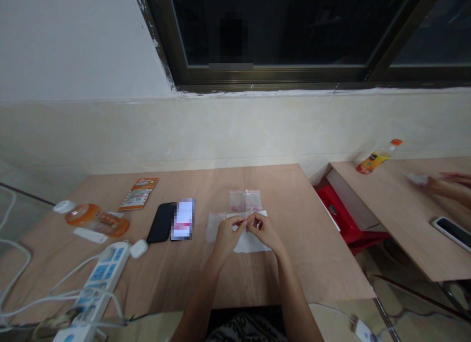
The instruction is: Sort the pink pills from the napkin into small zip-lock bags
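My left hand (228,233) and my right hand (265,231) meet over a white sheet of paper (247,244) on the wooden table. The thumb and fingers of each are pinched together, their tips close to each other. Something tiny and pinkish seems to be between them, too small to make out. Just beyond the hands lie two small clear plastic bags, a left bag (237,199) and a right bag (253,199), with bits of pink in them. Another clear bag (213,226) lies flat beside my left hand, partly overlapping the paper.
To the left are a phone (183,219), a black case (161,223), an orange packet (138,194), a lying drink bottle (97,219), a white charger (139,249) and a power strip (103,283) with cables. At right, another person's hand (437,186) is over a second table with a bottle (377,158).
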`<state>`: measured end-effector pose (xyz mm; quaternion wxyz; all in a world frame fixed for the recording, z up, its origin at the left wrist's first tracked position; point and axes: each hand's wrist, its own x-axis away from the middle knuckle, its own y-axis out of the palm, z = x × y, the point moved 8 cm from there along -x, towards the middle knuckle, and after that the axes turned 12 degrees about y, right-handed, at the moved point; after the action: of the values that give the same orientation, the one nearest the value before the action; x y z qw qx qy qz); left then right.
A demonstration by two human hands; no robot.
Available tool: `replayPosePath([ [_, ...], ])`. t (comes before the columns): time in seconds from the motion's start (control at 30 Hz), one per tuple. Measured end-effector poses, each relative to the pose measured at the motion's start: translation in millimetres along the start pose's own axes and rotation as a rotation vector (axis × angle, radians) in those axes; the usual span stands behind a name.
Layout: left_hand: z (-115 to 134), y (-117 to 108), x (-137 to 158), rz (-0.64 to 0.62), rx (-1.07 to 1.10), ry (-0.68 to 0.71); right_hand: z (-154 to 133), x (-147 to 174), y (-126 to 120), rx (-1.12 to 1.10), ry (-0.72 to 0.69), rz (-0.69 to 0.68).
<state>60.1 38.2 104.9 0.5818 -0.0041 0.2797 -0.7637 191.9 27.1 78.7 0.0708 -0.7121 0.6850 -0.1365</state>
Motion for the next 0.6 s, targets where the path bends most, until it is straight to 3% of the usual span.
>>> replayPosePath([
  [0.4,-16,4,2,-0.025,0.182,-0.067,0,1,1,-0.024,0.012,-0.006],
  [0.6,-14,5,2,-0.021,0.169,-0.061,1,0,4,-0.045,-0.002,-0.025],
])
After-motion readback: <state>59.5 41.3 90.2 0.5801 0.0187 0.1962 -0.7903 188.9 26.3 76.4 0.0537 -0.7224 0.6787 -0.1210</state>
